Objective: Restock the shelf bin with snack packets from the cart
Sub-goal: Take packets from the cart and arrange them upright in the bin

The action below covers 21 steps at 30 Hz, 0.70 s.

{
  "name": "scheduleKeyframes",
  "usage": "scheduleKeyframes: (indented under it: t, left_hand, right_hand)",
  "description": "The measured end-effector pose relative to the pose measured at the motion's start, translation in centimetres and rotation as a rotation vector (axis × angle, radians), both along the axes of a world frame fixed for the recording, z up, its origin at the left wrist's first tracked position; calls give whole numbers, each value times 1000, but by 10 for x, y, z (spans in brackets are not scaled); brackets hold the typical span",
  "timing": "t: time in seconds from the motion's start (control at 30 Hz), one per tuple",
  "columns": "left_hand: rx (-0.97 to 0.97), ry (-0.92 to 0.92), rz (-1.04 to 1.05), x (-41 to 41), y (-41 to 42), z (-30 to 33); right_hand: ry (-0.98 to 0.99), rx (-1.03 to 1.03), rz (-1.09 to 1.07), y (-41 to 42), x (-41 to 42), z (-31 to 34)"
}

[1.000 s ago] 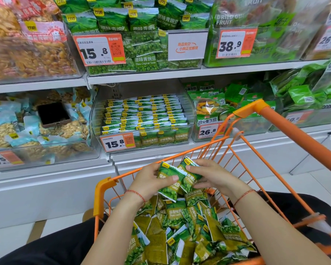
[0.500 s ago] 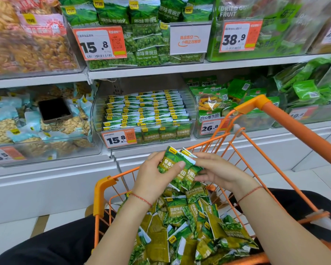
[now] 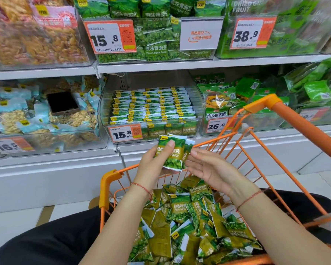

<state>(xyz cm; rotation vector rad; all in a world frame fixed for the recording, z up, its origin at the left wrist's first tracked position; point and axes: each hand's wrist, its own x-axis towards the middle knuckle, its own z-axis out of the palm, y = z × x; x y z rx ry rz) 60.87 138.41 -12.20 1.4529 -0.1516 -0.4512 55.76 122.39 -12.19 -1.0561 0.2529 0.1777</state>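
Note:
My left hand [image 3: 151, 165] holds a small stack of green pea snack packets [image 3: 175, 155] upright above the front rail of the orange cart [image 3: 294, 129], thumb across the top packet. My right hand [image 3: 210, 169] is beside the stack with fingers relaxed, its fingertips touching the stack's right edge. Many more green packets [image 3: 189, 222] lie heaped in the cart below. The clear shelf bin [image 3: 198, 104] straight ahead holds neat rows of the same packets, with a 15.8 price tag [image 3: 125, 133] on its front.
A bin of pale blue nut packets [image 3: 17, 115] with a dark phone [image 3: 62, 103] on top stands to the left. A bin tagged 26.8 [image 3: 217, 126] sits to the right. More green pea bags [image 3: 157, 33] fill the upper shelf. White shelf base and floor lie below.
Both hands have lifted the stack of packets up out of the cart toward the shelf bin. The right hand has loosened from gripping the stack to touching its edge.

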Motion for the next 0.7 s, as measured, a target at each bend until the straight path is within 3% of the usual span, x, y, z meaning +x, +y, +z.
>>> scheduleKeyframes:
  t: [0.13,0.23,0.47,0.7]
  left_hand:
    - [138,-178,82,-4,-2,-1]
    - [350,-321,111,-4,-3,-7]
    - [739,-500,107,-4,-13,9]
    - [670,-480,24,20,-2,33]
  right_hand:
    - [-147,-495,-154,11,-3,-7]
    - [-201,-630,-155,19,-5,-9]
    - [-62,-442,-69,26,7,-4]
    - [-80,-380,-20,34,38,24]
